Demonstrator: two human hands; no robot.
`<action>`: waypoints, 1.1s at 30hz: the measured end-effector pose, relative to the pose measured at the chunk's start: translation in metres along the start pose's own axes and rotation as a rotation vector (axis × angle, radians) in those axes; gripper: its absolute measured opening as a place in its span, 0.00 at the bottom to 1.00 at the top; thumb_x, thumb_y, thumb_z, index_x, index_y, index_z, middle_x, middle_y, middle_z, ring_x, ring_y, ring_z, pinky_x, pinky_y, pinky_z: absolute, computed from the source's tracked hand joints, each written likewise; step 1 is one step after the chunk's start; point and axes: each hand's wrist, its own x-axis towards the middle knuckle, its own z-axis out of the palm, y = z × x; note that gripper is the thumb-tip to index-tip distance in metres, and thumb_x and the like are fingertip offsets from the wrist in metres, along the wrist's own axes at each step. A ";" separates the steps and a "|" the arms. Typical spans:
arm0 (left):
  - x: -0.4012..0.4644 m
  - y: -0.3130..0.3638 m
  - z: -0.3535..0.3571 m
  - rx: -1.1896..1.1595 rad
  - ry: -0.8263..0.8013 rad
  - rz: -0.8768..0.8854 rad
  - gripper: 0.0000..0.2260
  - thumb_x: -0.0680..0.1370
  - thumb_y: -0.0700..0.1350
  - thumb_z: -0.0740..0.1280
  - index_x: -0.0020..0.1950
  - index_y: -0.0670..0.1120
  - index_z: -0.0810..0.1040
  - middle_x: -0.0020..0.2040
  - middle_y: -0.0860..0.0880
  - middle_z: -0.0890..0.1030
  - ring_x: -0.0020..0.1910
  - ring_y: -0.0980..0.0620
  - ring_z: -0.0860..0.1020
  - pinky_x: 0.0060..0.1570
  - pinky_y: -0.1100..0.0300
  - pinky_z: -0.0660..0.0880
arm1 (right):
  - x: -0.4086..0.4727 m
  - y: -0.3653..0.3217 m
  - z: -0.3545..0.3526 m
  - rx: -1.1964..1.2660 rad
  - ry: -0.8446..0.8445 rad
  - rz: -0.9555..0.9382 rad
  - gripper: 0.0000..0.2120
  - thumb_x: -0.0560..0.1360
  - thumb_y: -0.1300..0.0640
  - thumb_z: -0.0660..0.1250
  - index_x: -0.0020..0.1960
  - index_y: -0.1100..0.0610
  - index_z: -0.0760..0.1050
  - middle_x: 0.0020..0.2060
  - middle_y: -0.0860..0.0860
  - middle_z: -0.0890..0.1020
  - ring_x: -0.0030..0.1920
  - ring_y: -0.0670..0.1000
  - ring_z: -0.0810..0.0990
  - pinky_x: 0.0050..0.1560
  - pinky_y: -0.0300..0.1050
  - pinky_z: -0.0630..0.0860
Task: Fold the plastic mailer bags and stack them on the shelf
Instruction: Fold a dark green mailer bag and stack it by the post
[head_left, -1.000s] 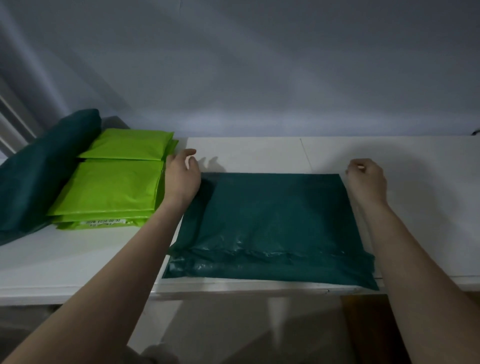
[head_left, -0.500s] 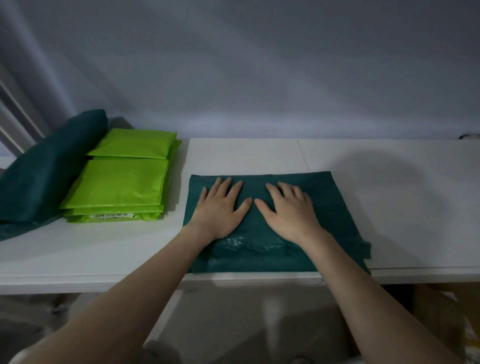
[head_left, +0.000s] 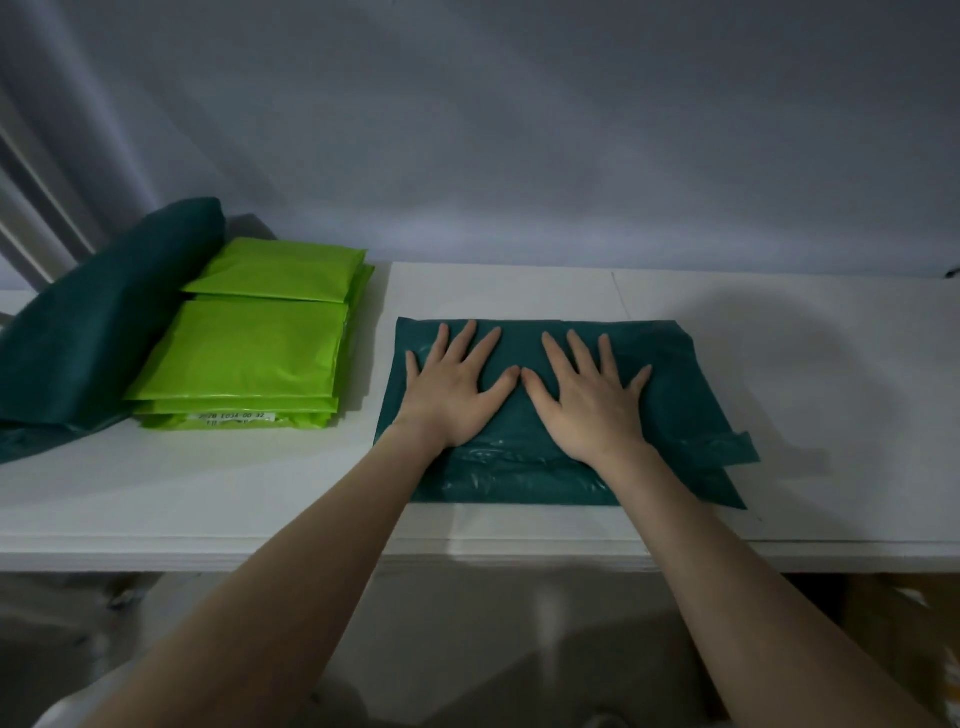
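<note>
Both hands were flat on the dark green plastic mailer bag (head_left: 670, 384), which lay folded on the white shelf (head_left: 831, 364) just right of centre, close to the front edge. The left hand (head_left: 457, 387) had its fingers spread wide and straight, palm down on the left half of the bag. The right hand (head_left: 587, 400) was doing the same on the right half, and the thumbs nearly met in the middle. Neither hand was gripping anything, just pressing.

My read: this was the smoothing step, pushing air out so the fold stays put. The film looked thin, light and floppy, with shiny crinkles along the near edge, so I'd guess it's slippery and springs back open if you let go too early. The layers weren't lined up on the right either, since one corner poked out past the other.

For taking hold of it, I'd go for the two short sides or the far corners, pinching all layers together so they don't slide apart.

Off to the left sat a stack of bright lime green folded mailer bags (head_left: 249, 353), near but not touching the one being pressed. Beyond those, a big dark green bundle of plastic (head_left: 93, 322) leaned against the grey wall (head_left: 519, 130).
</note>
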 end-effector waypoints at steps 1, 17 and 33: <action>0.005 -0.001 0.000 0.002 0.008 0.001 0.27 0.78 0.64 0.49 0.76 0.60 0.50 0.78 0.55 0.49 0.77 0.50 0.43 0.73 0.40 0.40 | 0.005 0.000 0.000 0.001 0.001 0.003 0.30 0.77 0.34 0.41 0.77 0.44 0.45 0.77 0.47 0.47 0.77 0.56 0.41 0.69 0.73 0.39; 0.025 -0.008 -0.014 -0.234 0.217 0.047 0.21 0.81 0.52 0.51 0.70 0.43 0.66 0.74 0.42 0.62 0.74 0.45 0.58 0.74 0.47 0.53 | 0.027 -0.011 -0.021 -0.152 -0.058 -0.005 0.30 0.79 0.37 0.36 0.77 0.48 0.42 0.77 0.50 0.45 0.77 0.54 0.42 0.71 0.68 0.38; -0.090 -0.038 -0.061 0.056 0.109 0.211 0.19 0.73 0.33 0.57 0.61 0.44 0.78 0.57 0.43 0.76 0.53 0.40 0.76 0.52 0.49 0.74 | -0.083 -0.100 -0.017 -0.089 0.050 -0.336 0.20 0.79 0.53 0.52 0.69 0.59 0.64 0.64 0.53 0.67 0.64 0.55 0.64 0.60 0.54 0.63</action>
